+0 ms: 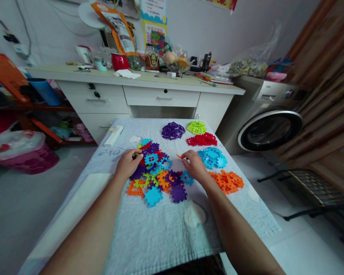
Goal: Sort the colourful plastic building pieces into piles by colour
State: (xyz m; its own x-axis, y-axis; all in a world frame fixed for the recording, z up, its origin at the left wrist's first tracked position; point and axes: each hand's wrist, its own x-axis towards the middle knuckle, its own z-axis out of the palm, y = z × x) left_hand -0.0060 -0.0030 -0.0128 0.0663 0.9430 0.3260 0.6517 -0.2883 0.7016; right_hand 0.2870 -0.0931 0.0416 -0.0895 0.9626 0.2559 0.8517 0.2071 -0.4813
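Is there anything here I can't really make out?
All in the head view:
Orange piece: full shape, partly hidden by the right hand.
Left hand: whether it grips a piece; too small to tell.
Mixed pile: lower pieces, covered by upper ones.
Red poster: upper part, cut off by the top edge.

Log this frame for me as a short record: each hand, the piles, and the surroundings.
left hand: at the mixed pile, fingertips on its left edge; grip unclear
right hand: pinching an orange piece
single-color piles: purple, green, red, blue, orange
surface: table with a pale cloth
far left of table: white box
background: cluttered desk, washing machine to its right
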